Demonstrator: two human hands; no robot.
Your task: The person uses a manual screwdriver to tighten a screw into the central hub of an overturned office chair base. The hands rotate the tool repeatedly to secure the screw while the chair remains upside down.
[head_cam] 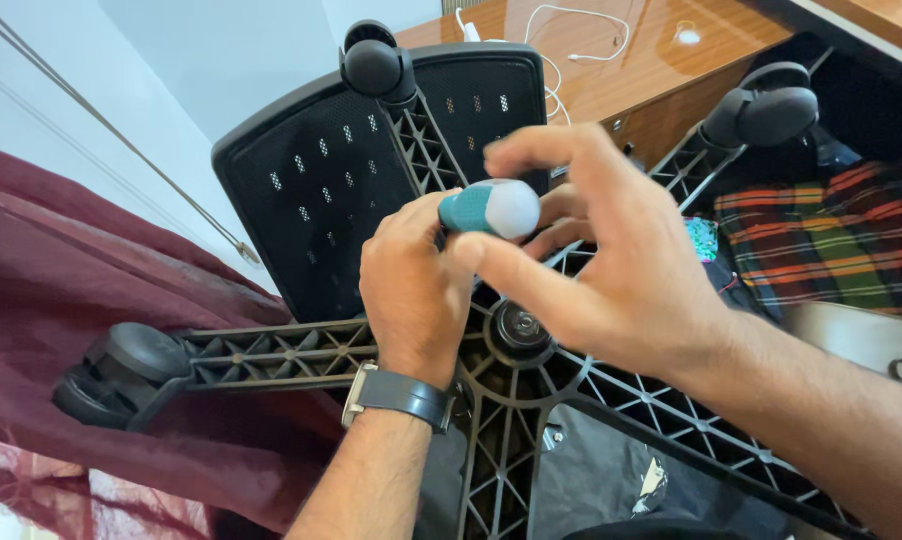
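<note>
An office chair lies overturned, its black star-shaped base (491, 420) facing me with castors (121, 375) at the ends of the ribbed legs. My left hand (416, 290), with a dark watch on the wrist, is wrapped around a tool with a teal and grey handle (491, 208) just above the base's hub (519, 328). My right hand (591, 250) hovers at the rounded end of that handle, thumb and fingers spread around it and touching it lightly.
The chair's black mesh seat (351, 170) stands behind the hands. A dark red curtain (51, 290) hangs at the left. A wooden desk (651, 60) with a white cable is behind. Plaid cloth (831, 240) lies at the right.
</note>
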